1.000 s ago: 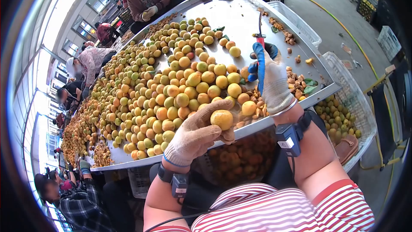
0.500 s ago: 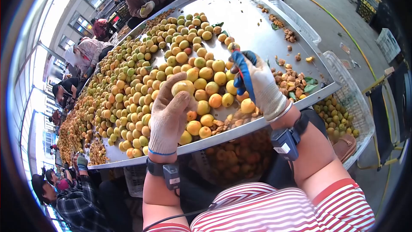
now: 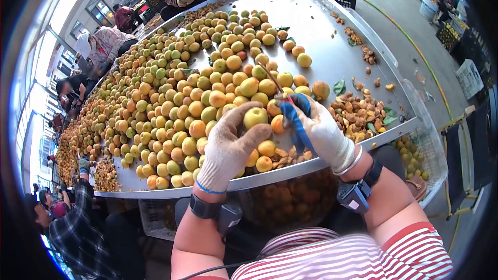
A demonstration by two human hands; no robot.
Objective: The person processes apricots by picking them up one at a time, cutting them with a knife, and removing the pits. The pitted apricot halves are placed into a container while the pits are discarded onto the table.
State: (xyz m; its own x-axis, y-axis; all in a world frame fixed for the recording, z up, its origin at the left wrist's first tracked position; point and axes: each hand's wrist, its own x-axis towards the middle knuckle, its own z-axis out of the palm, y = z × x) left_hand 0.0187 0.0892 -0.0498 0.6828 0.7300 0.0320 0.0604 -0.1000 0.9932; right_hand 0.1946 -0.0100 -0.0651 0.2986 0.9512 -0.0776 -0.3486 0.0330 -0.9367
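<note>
My left hand [image 3: 231, 145], in a whitish knit glove with brown-stained fingers, is closed round a yellow-green apricot [image 3: 255, 117], held between thumb and fingers. Close to its right, my right hand [image 3: 324, 135] wears a white glove with blue over the fingers. It is shut on a slim tool [image 3: 271, 79] with a thin, dark blade pointing up and away and some red near the grip; the fingers hide most of its handle. Below and between the hands lie split apricot pieces [image 3: 285, 158] by the metal table's near edge.
A large heap of apricots [image 3: 171, 103] covers the left of the metal table [image 3: 311, 26]. Brown pits and scraps [image 3: 358, 114] lie at right with green leaves. Crates [image 3: 425, 155] stand below the edge. Other people [image 3: 104, 46] work along the far and left sides.
My hands have come closer together, the left carrying the apricot toward the right. The tool's blade now shows pointing away from me. The view has shifted slightly.
</note>
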